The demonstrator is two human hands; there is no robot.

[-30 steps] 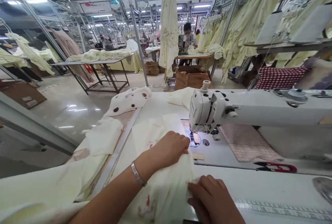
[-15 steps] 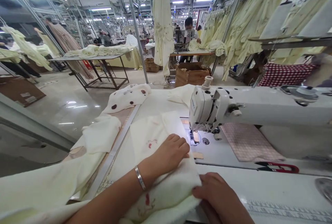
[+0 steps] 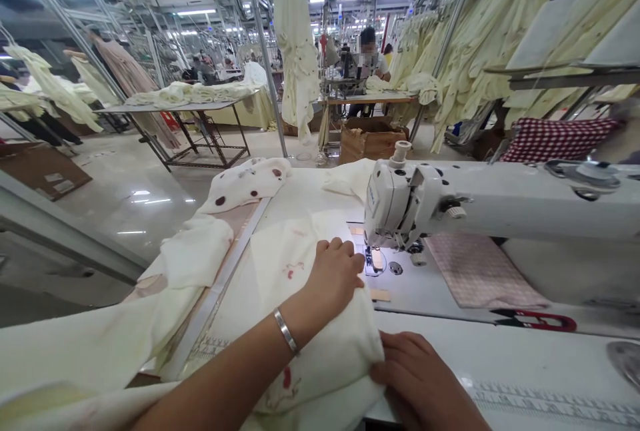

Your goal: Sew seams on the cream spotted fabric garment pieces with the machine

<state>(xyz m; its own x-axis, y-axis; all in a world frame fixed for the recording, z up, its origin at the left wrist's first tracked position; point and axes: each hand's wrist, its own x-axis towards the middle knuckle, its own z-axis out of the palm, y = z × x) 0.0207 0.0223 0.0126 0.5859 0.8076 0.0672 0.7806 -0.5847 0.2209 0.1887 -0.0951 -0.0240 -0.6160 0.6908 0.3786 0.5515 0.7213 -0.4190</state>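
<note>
Cream fabric (image 3: 273,261) with small reddish printed figures lies across the sewing machine bed, its right edge running beside the presser foot (image 3: 373,261). My left hand (image 3: 336,279), with a silver bracelet on the wrist, has its fingers curled on that edge, just left of the foot. Nearer to me, my right hand (image 3: 423,374) pinches the same edge between thumb and fingers; part of the grip is hidden. The white sewing machine (image 3: 400,201) stands just beyond my hands, with its lamp lighting the needle area.
Red-handled thread snips (image 3: 543,320) and pink checked cloth (image 3: 487,274) lie right of the needle. More cream fabric (image 3: 195,254) and a spotted piece (image 3: 245,184) lie left. A printed ruler scale (image 3: 550,398) marks the near table edge. A co-worker (image 3: 369,61) sits beyond a cardboard box (image 3: 373,139).
My left hand has shifted slightly away from me along the fabric edge, its fingers more bunched. The near part of the fabric has moved a little, and my right hand stays about where it was.
</note>
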